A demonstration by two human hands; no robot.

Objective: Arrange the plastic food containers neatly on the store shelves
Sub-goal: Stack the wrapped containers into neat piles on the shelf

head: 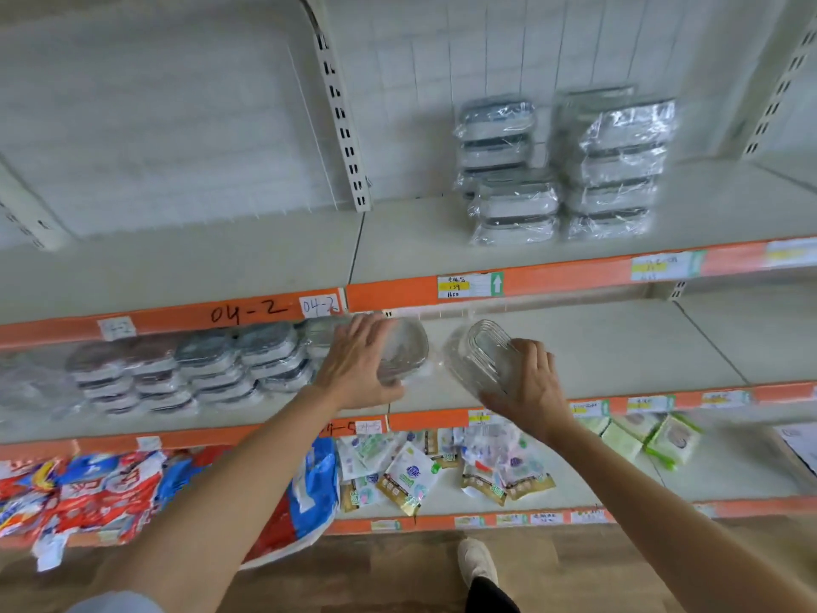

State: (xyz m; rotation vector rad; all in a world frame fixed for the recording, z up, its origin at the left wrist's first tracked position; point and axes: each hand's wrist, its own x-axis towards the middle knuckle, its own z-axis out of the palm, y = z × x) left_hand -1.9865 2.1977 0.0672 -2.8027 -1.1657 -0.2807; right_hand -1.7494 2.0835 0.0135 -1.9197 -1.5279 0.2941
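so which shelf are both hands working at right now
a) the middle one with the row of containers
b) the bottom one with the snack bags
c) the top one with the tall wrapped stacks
a: the left hand rests on a wrapped container ending the row on the middle shelf, and the right hand grips a clear container just beside it.

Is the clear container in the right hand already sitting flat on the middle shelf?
No, the right hand holds the clear container tilted on edge above the middle shelf, not lying flat.
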